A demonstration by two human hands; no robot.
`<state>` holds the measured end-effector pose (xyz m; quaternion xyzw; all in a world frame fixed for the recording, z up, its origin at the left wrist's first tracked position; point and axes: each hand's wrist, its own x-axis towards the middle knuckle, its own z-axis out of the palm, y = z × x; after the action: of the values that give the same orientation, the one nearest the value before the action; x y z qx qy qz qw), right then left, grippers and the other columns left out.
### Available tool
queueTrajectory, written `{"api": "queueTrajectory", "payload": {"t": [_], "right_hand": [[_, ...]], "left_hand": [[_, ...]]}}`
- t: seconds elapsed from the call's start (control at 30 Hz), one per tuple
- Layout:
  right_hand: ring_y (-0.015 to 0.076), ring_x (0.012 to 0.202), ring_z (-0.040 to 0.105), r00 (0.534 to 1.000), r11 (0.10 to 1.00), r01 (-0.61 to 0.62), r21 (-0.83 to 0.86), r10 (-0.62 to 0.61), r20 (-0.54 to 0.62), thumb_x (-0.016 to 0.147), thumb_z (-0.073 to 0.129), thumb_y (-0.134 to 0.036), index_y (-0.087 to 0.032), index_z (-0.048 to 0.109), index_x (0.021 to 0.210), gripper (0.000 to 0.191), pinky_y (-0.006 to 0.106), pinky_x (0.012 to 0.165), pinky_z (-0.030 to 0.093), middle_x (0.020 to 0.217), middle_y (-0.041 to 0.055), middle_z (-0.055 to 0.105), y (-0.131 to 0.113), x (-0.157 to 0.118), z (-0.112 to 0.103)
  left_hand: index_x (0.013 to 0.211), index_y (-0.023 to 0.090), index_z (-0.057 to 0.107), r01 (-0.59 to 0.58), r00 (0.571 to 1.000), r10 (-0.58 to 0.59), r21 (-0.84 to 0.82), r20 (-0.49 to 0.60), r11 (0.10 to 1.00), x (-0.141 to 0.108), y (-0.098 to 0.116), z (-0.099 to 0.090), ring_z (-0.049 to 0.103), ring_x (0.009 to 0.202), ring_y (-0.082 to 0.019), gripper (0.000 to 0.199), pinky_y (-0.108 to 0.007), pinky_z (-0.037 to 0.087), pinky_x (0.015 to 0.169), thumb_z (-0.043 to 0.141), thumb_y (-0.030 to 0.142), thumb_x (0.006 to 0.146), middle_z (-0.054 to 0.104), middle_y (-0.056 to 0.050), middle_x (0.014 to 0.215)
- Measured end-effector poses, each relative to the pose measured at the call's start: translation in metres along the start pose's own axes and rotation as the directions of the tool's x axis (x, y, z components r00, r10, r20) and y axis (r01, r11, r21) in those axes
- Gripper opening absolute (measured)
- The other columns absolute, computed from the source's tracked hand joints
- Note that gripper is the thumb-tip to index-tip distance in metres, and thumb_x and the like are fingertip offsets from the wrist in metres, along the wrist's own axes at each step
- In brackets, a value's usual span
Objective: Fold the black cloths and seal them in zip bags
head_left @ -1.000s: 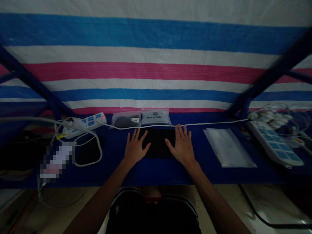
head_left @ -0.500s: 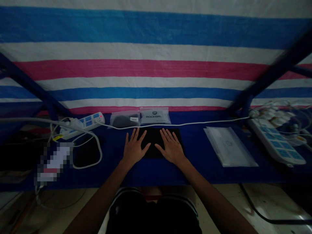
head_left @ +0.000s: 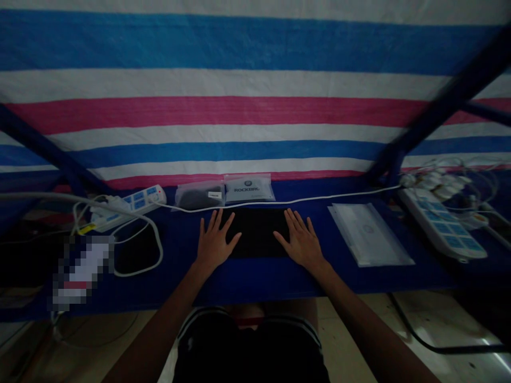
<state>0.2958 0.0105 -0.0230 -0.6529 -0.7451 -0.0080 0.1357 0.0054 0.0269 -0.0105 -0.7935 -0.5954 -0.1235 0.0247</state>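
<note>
A flat black cloth-like piece [head_left: 259, 234] lies on the blue table surface [head_left: 255, 279] in front of me. My left hand [head_left: 215, 239] rests palm down at its left edge with the fingers spread. At the right edge lies my right hand [head_left: 303, 239], also palm down, thumb and fingers apart. Neither hand holds anything. Behind the black piece are a clear bag with dark contents [head_left: 197, 198] and a grey-white bag with printed lettering [head_left: 249, 190].
Clear plastic sleeves [head_left: 369, 234] lie to the right, beside a power strip [head_left: 447, 226] with tangled cables. Another power strip [head_left: 139, 202] and a dark object [head_left: 138, 250] are at the left. A white cable [head_left: 303, 200] crosses behind the hands.
My right hand has moved right, from the middle of the black piece to its right edge, uncovering more of it. My left hand stays at the left edge. The view has shifted slightly.
</note>
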Motion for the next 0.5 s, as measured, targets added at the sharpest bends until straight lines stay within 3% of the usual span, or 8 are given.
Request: {"api": "queueTrajectory", "payload": {"t": [0.2, 0.3, 0.4, 0.5], "right_hand": [[0.0291, 0.16, 0.026, 0.999, 0.999, -0.017, 0.044, 0.016, 0.03, 0.106, 0.031, -0.062, -0.009, 0.03, 0.164, 0.079, 0.055, 0.131, 0.015, 0.17, 0.0137, 0.033, 0.001, -0.001, -0.002], [0.0283, 0.16, 0.025, 0.999, 0.983, -0.035, 0.182, 0.035, 0.004, 0.106, 0.031, -0.061, -0.01, 0.03, 0.164, 0.078, 0.054, 0.131, 0.016, 0.17, 0.0148, 0.034, 0.006, -0.001, -0.004], [0.0269, 0.157, 0.032, 0.987, 0.9, -0.082, 0.428, 0.133, -0.091, 0.107, 0.029, -0.06, -0.011, 0.034, 0.162, 0.074, 0.05, 0.129, 0.025, 0.168, 0.0157, 0.037, 0.014, 0.0, -0.006], [0.0276, 0.15, 0.046, 0.945, 0.77, -0.108, 0.629, 0.276, -0.176, 0.106, 0.033, -0.061, -0.015, 0.047, 0.155, 0.068, 0.049, 0.125, 0.034, 0.16, 0.0155, 0.051, 0.021, 0.0, -0.006]], "left_hand": [[0.163, 0.029, 0.036, 0.018, 1.0, -0.018, 0.005, -0.012, 1.0, -0.003, -0.005, 0.001, 0.028, 0.158, -0.038, 0.066, -0.068, 0.022, 0.126, 0.045, 0.057, 0.104, 0.032, -0.009, 0.171], [0.16, 0.025, 0.041, 0.027, 0.997, -0.03, -0.039, -0.066, 0.999, -0.004, -0.007, -0.005, 0.03, 0.158, -0.034, 0.059, -0.064, 0.022, 0.128, 0.042, 0.048, 0.106, 0.037, -0.01, 0.169], [0.152, 0.024, 0.051, 0.007, 0.985, -0.03, -0.134, -0.17, 0.991, -0.009, 0.001, -0.018, 0.032, 0.157, -0.029, 0.048, -0.059, 0.02, 0.131, 0.041, 0.036, 0.107, 0.045, -0.008, 0.164], [0.146, 0.024, 0.056, -0.065, 0.975, 0.01, -0.241, -0.222, 0.968, -0.02, 0.03, -0.031, 0.034, 0.156, -0.027, 0.042, -0.057, 0.022, 0.131, 0.044, 0.029, 0.106, 0.052, -0.008, 0.158]]}}
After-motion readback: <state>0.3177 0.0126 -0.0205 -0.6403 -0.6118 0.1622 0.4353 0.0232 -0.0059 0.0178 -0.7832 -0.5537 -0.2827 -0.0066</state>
